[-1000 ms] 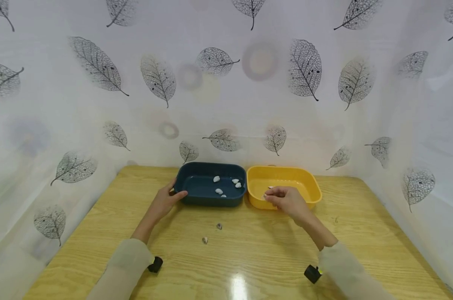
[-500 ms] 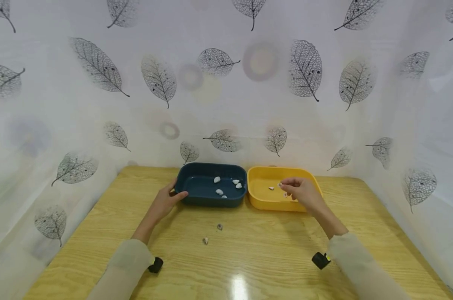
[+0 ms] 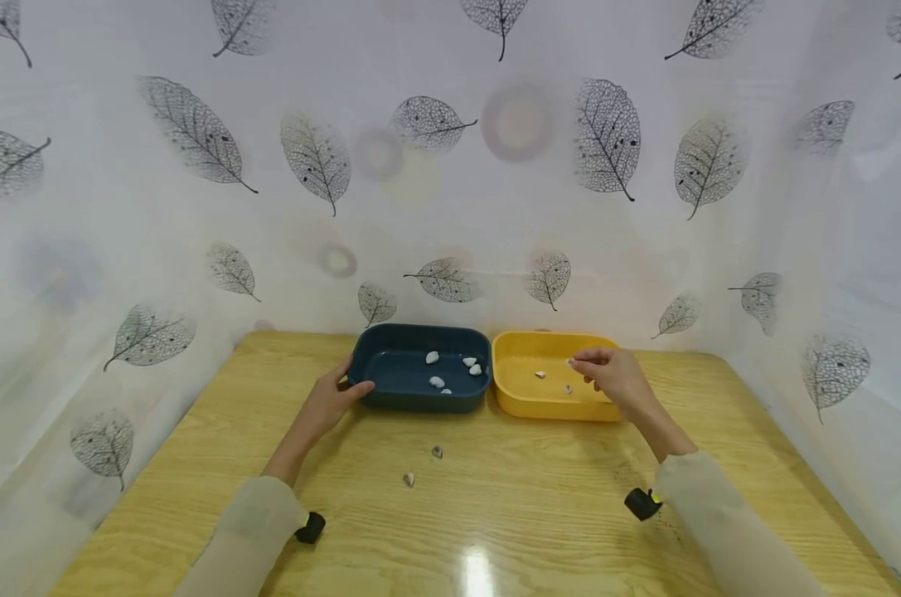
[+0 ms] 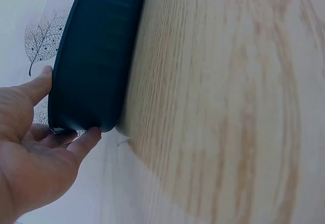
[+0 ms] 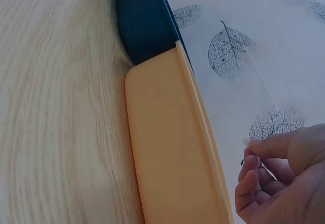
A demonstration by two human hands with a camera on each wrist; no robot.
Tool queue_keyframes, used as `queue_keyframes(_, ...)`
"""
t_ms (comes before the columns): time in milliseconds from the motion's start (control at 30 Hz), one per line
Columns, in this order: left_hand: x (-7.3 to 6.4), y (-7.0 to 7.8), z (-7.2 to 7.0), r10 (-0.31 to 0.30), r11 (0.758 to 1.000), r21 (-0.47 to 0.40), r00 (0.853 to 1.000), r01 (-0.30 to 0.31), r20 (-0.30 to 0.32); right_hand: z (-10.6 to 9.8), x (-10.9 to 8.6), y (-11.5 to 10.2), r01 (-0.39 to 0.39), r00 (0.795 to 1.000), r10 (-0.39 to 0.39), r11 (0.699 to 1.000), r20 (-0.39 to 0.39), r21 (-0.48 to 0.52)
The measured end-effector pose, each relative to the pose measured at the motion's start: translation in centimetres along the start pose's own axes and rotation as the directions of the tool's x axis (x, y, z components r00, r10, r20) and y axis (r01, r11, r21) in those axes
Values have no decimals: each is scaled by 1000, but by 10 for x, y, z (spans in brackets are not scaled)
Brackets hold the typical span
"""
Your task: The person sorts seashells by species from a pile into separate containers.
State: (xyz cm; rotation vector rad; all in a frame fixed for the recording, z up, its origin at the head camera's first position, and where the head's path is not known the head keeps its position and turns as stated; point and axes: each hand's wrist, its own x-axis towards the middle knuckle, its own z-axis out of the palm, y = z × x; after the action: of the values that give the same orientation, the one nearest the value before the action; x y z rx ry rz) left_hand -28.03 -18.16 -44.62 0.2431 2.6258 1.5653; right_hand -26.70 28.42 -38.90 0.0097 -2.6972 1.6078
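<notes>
My left hand point(image 3: 326, 403) holds the left end of a dark blue plastic basin point(image 3: 420, 401). In the left wrist view its thumb lies at the basin's rim and its fingers curl round the end wall. Several white shells point(image 3: 437, 382) lie inside, mostly toward the right. Over the right part of a yellow basin point(image 3: 550, 409), my right hand point(image 3: 620, 383) pinches a small pale shell point(image 3: 572, 361) between thumb and forefinger. Below it, one small shell point(image 3: 540, 375) and another shell point(image 3: 568, 389) rest on the yellow basin's floor.
Both basins stand side by side at the back of the wooden table point(image 3: 495, 514). Two small greyish shells, a nearer shell point(image 3: 409, 479) and a farther shell point(image 3: 438, 452), lie in front of them. A leaf-patterned curtain point(image 3: 450, 207) rises behind and along both sides.
My right hand has moved rightward across the yellow basin, still pinching the small shell, bringing the two shells on its floor into sight. My left hand has stayed on the blue basin.
</notes>
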Motion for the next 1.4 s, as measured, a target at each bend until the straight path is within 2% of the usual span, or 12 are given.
queue_keyframes(200,-1,1,0,1,1000,0,1000,-1,-6,-6,10,4,-8,998,6,1000,-60,-29)
queue_keyframes(467,-2,1,-1,5,1000,1,1000,-5,-3,-9,17,11,-17,993,19,1000,-119,11)
queue_keyframes(700,-1,2,-1,-1,1000,-3,1000,1,-7,-6,14,14,-25,996,25,1000,-87,9)
queue_keyframes(933,-1,1,0,-3,1000,8,1000,3,-4,1,0,7,74,997,-72,996,-31,55)
queue_keyframes(1033,0,1,-1,-2,1000,6,1000,2,-1,7,-7,2,107,994,-107,990,-3,88)
queue_keyframes(1167,0,1,-1,2,1000,10,1000,-2,3,18,-15,-4,112,993,-115,987,22,119)
queue_keyframes(1400,0,0,0,1,1000,25,1000,-1,-2,40,-33,-9,150,986,-157,981,54,121)
